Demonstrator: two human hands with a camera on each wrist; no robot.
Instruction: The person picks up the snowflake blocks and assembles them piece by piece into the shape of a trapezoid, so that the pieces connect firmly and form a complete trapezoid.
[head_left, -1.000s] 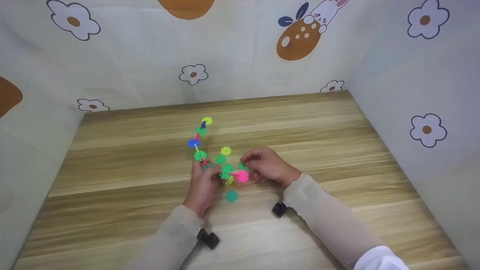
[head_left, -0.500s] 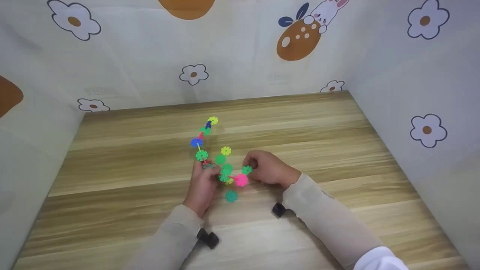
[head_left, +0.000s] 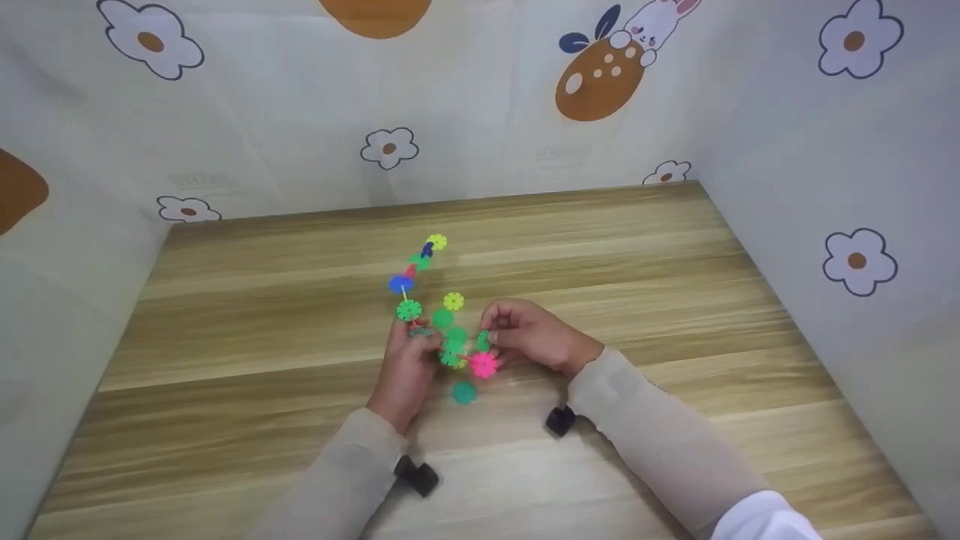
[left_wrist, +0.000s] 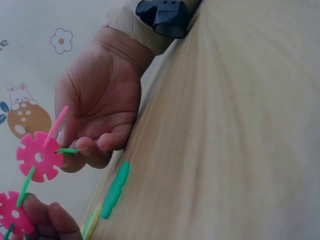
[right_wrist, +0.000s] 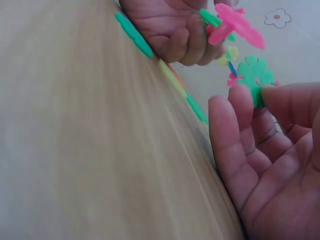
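Note:
My left hand [head_left: 405,375] grips a chain of interlocked notched plastic discs between thumb and fingers. The chain's far part, with a blue disc [head_left: 400,284] and a yellow disc [head_left: 436,241] at its tip, extends beyond the hand. A pink disc [head_left: 484,365] ends its near, right side. Thumb and fingers of my right hand [head_left: 536,334] pinch a green disc [right_wrist: 255,75] close to that pink disc. In the left wrist view the green disc's edge overlaps the pink disc [left_wrist: 40,157]; whether they interlock I cannot tell. Part of the chain is hidden by my left hand.
Loose discs lie flat on the wooden table [head_left: 262,322] between and below the hands: a yellow disc [head_left: 454,301], a green disc [head_left: 442,319] and a teal disc [head_left: 463,392] among them. Patterned cloth walls [head_left: 480,97] stand behind and at both sides.
The chain's far end has swung to the right, and its pink disc has dropped slightly toward me. The green disc in my right hand has come into view, turned and shifted a little left.

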